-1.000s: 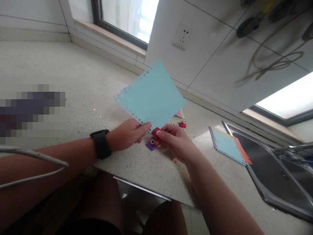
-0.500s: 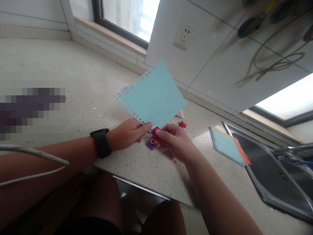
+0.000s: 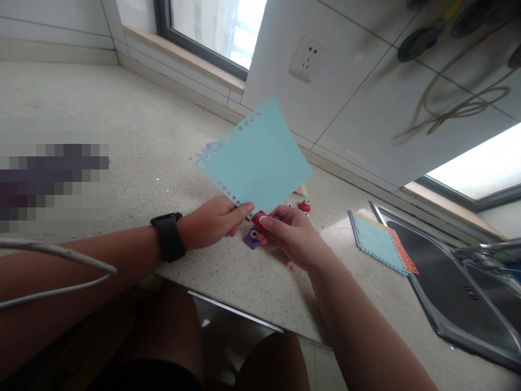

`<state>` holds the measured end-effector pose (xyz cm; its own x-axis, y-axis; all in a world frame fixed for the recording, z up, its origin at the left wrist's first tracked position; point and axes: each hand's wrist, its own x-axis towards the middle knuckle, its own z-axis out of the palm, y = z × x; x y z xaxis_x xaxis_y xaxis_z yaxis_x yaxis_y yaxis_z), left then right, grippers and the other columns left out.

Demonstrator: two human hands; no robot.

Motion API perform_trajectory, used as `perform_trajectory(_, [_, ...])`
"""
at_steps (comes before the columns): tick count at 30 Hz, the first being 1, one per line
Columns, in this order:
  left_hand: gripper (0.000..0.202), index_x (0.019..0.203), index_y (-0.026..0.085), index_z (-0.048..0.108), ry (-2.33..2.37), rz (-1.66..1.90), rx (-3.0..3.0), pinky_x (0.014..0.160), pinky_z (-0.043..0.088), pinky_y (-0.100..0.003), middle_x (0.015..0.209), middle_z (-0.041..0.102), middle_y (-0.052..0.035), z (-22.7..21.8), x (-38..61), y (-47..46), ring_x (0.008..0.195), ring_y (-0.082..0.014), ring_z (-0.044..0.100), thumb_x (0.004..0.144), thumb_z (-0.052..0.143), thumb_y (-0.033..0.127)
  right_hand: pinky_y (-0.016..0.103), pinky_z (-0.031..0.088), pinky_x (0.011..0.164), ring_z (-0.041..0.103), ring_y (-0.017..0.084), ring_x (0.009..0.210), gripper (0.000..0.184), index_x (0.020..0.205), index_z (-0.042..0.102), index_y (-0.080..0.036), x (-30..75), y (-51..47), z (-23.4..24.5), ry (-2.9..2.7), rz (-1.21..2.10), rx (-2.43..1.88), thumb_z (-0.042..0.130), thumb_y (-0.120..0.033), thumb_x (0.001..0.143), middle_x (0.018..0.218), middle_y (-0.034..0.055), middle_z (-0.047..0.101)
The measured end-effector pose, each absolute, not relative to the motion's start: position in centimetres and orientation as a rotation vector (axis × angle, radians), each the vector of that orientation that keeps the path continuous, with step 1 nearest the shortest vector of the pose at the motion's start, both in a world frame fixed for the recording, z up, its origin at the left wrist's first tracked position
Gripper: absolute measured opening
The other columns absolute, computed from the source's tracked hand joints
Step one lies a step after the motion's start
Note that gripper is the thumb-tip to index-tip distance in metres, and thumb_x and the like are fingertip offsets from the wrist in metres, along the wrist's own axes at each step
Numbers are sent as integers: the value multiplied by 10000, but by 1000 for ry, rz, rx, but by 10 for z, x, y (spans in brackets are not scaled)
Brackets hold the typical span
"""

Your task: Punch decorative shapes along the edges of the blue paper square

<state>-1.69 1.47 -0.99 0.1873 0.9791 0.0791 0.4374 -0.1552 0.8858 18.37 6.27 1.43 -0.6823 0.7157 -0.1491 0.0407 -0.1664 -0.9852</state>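
Above the bench [image 3: 134, 146]: pale-blue sheet [image 3: 260, 155], two edges lined with small cutouts. Left hand [image 3: 214, 221]: fingers pinching it near a corner. Right hand [image 3: 293, 233]: fingers gripping red punch [image 3: 258, 218].

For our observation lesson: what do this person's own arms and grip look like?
The left forearm has no visible sleeve and wears a black wristwatch; a pale cable passes in front. The right forearm is bare. Left grip and right grip are ungloved.

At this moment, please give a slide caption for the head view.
Left fingers hold a blue sheet with punched edges; right fingers hold a red punch by the sheet's corner.
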Motion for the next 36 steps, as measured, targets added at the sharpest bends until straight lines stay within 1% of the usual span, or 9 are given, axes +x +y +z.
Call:
perform_trajectory(11, [582,523,199,519,1320,929,1725,559,370,-280,501,516,13,-10,-17,15,509,-128,483,1006,335,466,333,557,662,663,168,678,277,865,660,-156,184,62,15,-1662,1885,-868,789,-393,803,734,49,700])
perform_trajectory(16, [567,534,198,514,1304,930,1736,567,373,-278,507,512,15,-10,-17,15,509,-125,476,1010,334,448,318,543,641,655,162,676,289,879,652,-149,184,63,15,-1692,1866,-865,787,-394,805,738,43,687])
perform_trajectory(24, [566,543,195,520,1279,904,1723,559,374,-281,531,516,7,-10,-17,14,528,-131,479,1004,334,465,287,488,585,631,146,641,276,868,653,-141,185,64,16,-1753,1825,-848,777,-382,815,722,44,685])
perform_trajectory(31, [554,542,194,523,1207,904,1750,562,384,-266,516,504,19,-9,-16,14,518,-122,472,1001,346,448,270,452,527,573,127,566,236,843,669,-150,186,65,16,-1807,1842,-749,774,-360,812,678,25,661])
perform_trajectory(36, [549,540,194,516,1162,911,1758,569,394,-260,521,508,22,-9,-16,13,525,-119,478,1000,354,445,266,434,505,525,115,529,242,825,665,-161,185,65,17,-1833,1820,-753,748,-389,829,639,8,633])
